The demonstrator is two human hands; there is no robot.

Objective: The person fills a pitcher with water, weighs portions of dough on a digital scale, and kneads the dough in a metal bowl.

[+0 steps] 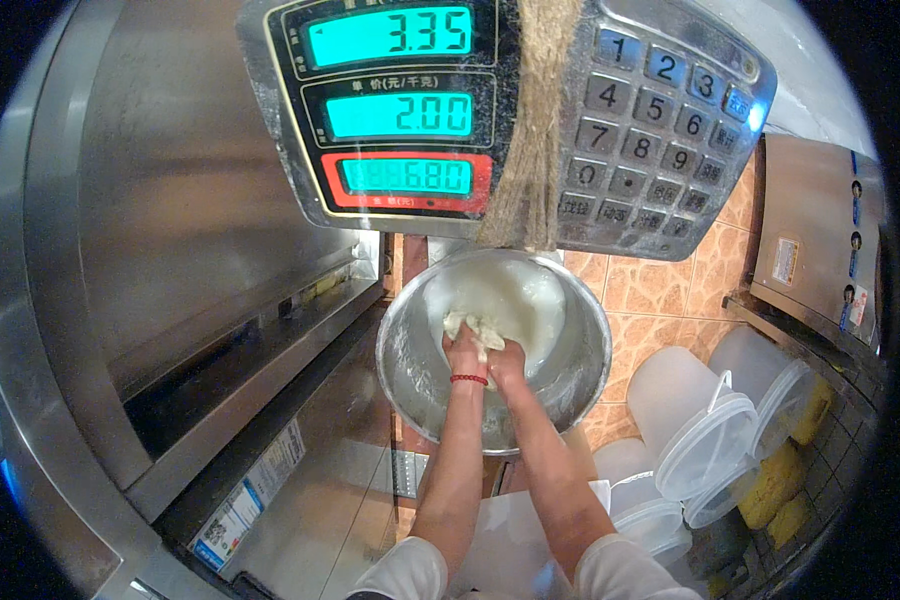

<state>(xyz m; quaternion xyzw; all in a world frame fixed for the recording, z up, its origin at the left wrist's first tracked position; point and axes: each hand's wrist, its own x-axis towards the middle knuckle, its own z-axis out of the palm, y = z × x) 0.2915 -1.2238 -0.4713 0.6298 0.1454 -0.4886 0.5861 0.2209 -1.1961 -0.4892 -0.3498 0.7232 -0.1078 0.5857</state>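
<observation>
Both hands reach down into a large round metal bowl (409, 390) that holds cloudy white contents (487, 289), wet in look. Pale, lumpy wet dough (471, 327) clings to the fingers and bulges up between the hands. My left hand (465, 356), with a red beaded bracelet (469, 379) at the wrist, grips the dough from the left. Close beside it, my right hand (507, 360) is curled against the dough's right side. Its fingertips, like those of the left, are partly hidden.
A lit digital scale panel with a keypad (622, 142), bound with twine (529, 135), overhangs the bowl's far side. Left stands steel equipment (232, 315). White plastic buckets (690, 420) crowd the tiled floor (637, 300) at right, below a steel cabinet (810, 225).
</observation>
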